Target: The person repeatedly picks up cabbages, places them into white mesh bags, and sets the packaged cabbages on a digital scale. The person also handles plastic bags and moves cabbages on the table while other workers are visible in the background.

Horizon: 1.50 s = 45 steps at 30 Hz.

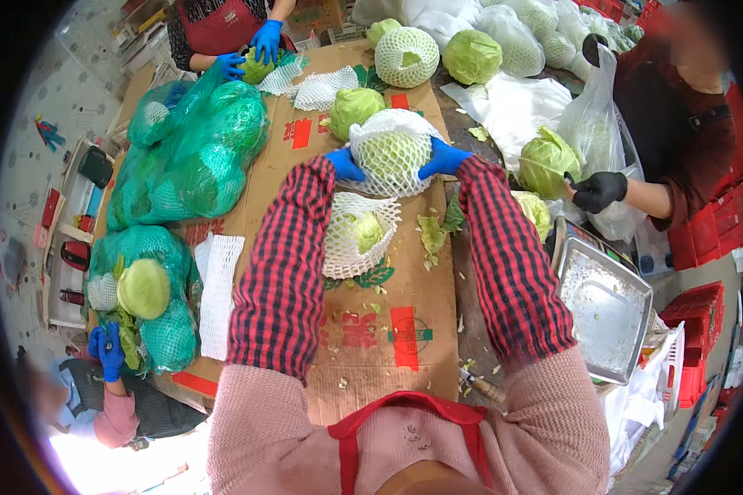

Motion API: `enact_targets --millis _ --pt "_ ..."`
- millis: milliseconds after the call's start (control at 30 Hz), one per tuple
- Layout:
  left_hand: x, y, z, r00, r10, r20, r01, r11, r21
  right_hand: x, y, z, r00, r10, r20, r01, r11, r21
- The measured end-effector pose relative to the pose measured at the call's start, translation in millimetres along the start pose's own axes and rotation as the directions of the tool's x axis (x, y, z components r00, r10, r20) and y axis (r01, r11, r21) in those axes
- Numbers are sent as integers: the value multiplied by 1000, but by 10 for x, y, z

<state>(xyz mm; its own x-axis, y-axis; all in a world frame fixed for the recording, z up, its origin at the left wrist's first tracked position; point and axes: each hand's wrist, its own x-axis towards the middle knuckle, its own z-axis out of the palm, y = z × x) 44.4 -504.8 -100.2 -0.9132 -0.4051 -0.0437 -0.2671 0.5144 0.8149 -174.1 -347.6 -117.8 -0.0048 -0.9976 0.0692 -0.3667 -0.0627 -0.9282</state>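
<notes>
Between my two blue-gloved hands is a green cabbage in a white foam net sleeve [391, 151]. My left hand [347, 164] presses on its left side and my right hand [441, 159] on its right side. Just nearer to me, a second netted cabbage [366, 234] rests on flattened cardboard [359, 383], its green showing through the net's opening. Behind the held one sits a bare cabbage [356, 112]. Farther back stand another netted cabbage [407, 57] and a bare one [472, 57]. Loose leaves [431, 234] lie by my right forearm.
Green bags of netted cabbages [217, 142] fill the left side, beside flat foam nets [220, 297]. A metal scale tray [603, 303] and a wooden-handled knife [486, 388] are at right. Co-workers' hands [266, 40] hold cabbages at the back; a black-gloved hand [599, 192] works at right.
</notes>
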Motion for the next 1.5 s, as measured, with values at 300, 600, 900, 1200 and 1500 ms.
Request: enact_targets --millis 300,600,900,1200,1500 --pt "-375 844 -233 993 -36 -114 -42 790 -611 -328 -310 242 944 241 -224 152 283 947" --pt "-1943 2680 -98 645 724 -245 -493 639 591 -1275 -1197 878 882 -129 -453 469 145 871" --pt "-2046 2349 1025 816 572 87 -457 729 -510 -3365 -1662 1458 925 -260 -277 -116 501 -858" --pt "-1476 2860 2901 962 32 -270 -196 770 -608 -4764 -1542 631 519 287 -805 104 914 392" --pt "-1985 4213 3127 636 742 212 -123 368 -922 -5946 -768 -7 297 130 -946 39 988 148"
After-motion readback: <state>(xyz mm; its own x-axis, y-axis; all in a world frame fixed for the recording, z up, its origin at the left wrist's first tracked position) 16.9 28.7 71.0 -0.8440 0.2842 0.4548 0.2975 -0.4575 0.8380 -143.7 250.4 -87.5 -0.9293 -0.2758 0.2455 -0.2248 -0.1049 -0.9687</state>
